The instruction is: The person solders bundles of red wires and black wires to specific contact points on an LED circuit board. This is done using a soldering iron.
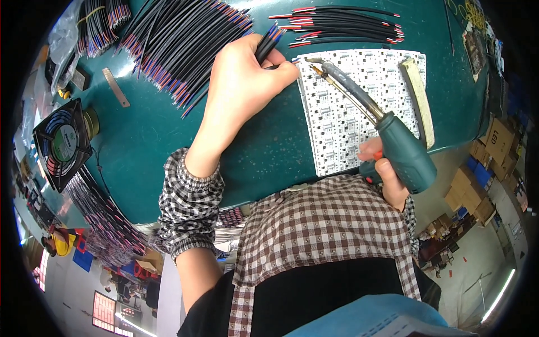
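My left hand is closed around a small bunch of black cables with bare coloured wire ends. Its thumb and forefinger pinch a wire at the left upper edge of a white circuit board panel. My right hand is wrapped around the handle of a green soldering gun. The gun's metal barrel slants up and left over the panel, and its tip is close to my left fingertips. Whether the tip touches the wire or the board is too small to tell.
A big spread of black cables covers the upper left. More cables with red and white ends lie beyond the panel. A pale yellow bar rests on the panel's right side. At the left stand a fan and a metal strip.
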The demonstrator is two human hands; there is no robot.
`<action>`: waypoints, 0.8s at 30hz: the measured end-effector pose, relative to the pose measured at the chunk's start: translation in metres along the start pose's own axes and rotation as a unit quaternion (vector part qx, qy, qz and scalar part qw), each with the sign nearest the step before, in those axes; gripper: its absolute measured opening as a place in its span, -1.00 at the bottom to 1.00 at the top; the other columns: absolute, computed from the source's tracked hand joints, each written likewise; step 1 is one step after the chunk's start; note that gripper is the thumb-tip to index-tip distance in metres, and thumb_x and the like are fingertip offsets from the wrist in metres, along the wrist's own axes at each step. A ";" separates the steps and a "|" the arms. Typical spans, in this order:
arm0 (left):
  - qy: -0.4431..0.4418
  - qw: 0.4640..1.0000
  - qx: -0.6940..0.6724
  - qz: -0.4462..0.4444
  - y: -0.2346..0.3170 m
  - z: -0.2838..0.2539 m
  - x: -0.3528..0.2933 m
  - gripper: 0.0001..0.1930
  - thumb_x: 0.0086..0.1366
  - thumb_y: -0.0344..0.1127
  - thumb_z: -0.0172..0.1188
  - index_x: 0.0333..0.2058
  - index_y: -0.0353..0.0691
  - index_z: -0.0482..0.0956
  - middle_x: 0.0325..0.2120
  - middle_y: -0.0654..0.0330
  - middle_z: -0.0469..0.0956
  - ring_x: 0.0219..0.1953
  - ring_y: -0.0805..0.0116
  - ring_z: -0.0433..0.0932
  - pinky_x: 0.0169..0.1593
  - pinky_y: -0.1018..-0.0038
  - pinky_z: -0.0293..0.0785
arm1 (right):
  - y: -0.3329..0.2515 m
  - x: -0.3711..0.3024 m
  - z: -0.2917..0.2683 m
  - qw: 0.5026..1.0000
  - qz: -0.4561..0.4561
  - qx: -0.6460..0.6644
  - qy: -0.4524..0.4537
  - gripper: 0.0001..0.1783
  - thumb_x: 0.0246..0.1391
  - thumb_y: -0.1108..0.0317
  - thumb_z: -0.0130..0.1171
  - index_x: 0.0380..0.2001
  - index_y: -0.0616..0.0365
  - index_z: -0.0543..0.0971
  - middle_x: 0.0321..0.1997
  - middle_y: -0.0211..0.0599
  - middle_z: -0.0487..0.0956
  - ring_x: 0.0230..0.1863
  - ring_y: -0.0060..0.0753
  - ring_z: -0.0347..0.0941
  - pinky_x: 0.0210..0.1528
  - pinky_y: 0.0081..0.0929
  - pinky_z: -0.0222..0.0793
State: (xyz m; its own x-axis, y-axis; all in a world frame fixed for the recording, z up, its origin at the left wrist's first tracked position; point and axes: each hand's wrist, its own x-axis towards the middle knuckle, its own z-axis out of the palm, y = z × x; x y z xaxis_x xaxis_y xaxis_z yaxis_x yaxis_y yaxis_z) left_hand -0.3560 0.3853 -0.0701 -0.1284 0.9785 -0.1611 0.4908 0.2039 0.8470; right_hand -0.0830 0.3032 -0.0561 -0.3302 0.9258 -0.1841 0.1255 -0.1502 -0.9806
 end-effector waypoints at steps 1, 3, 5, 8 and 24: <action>-0.010 1.000 0.018 0.008 0.000 -0.001 0.001 -0.78 -0.13 -0.29 0.29 -0.56 -0.35 0.54 -0.72 0.18 0.48 -0.65 0.43 0.47 -0.48 0.49 0.40 | -0.006 0.001 0.005 0.999 0.031 0.006 0.030 -0.56 0.10 0.18 0.21 -0.15 0.39 0.49 -0.15 -0.03 0.51 -0.09 -0.15 0.51 -0.14 -0.27 0.56; -0.012 0.999 0.029 0.018 0.002 -0.002 0.001 -0.81 -0.10 -0.34 0.28 -0.56 -0.34 0.53 -0.71 0.29 0.43 -0.63 0.54 0.40 -0.49 0.57 0.33 | -0.010 0.001 0.007 0.996 0.062 0.013 0.060 -0.56 0.10 0.18 0.21 -0.16 0.39 0.49 -0.16 -0.03 0.50 -0.09 -0.16 0.50 -0.13 -0.27 0.56; -0.015 0.999 0.039 0.028 0.004 -0.003 0.002 -0.85 -0.07 -0.38 0.28 -0.56 -0.34 0.53 -0.71 0.40 0.38 -0.61 0.66 0.32 -0.50 0.64 0.26 | -0.009 0.002 0.003 0.998 0.059 -0.011 0.029 -0.56 0.12 0.16 0.20 -0.16 0.38 0.48 -0.15 -0.04 0.50 -0.08 -0.16 0.49 -0.10 -0.27 0.55; -0.030 0.997 0.048 0.051 0.006 -0.003 0.005 -0.85 -0.08 -0.38 0.26 -0.57 -0.33 0.52 -0.72 0.38 0.36 -0.62 0.65 0.31 -0.50 0.63 0.26 | -0.011 0.006 0.002 0.999 0.051 -0.014 0.010 -0.57 0.14 0.16 0.18 -0.15 0.37 0.48 -0.15 -0.05 0.49 -0.07 -0.16 0.49 -0.10 -0.28 0.54; 0.023 0.986 0.132 0.102 0.018 0.013 0.005 -0.82 -0.07 -0.31 0.22 -0.56 -0.33 0.50 -0.62 0.00 0.56 -0.53 0.03 0.58 -0.39 0.24 0.51 | 0.000 0.011 -0.008 0.998 0.030 -0.012 0.063 -0.68 -0.06 0.58 0.35 -0.17 0.34 0.58 -0.30 -0.20 0.65 -0.29 -0.43 0.59 -0.17 -0.49 0.53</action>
State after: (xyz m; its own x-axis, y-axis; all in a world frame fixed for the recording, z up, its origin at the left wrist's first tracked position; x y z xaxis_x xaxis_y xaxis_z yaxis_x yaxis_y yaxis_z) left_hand -0.3367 0.3941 -0.0617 -0.0401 0.9988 0.0266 0.7168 0.0103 0.6972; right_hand -0.0791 0.3162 -0.0578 -0.2021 0.9517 -0.2310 0.1641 -0.1996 -0.9660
